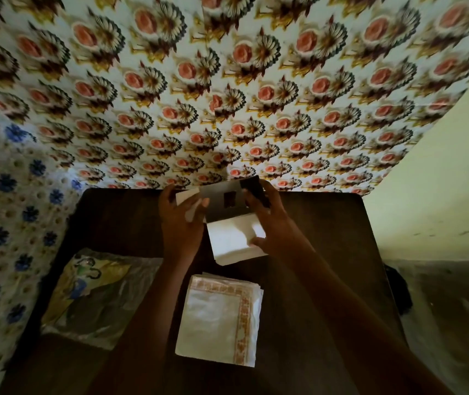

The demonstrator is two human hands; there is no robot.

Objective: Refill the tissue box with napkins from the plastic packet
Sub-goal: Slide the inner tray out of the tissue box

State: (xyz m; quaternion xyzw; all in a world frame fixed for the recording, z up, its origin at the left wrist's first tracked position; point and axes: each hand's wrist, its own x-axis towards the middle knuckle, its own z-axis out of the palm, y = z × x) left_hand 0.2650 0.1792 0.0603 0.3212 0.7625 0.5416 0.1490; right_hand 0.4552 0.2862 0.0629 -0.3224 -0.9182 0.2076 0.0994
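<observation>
I hold a white tissue box above the far middle of a dark wooden table. Its end flaps are folded open and the dim inside shows. My left hand grips the box's left side and a white flap. My right hand grips the right side, thumb on the white face and fingers on a dark flap. A stack of white napkins with an orange patterned border lies on the table near me, between my forearms. The crumpled plastic packet, printed in yellow and blue, lies to the left of the stack.
The table stands in a corner. A wall with rose-patterned paper rises behind it, a blue-flowered covering is on the left, and a plain pale wall is on the right. A dark object sits at the table's right edge.
</observation>
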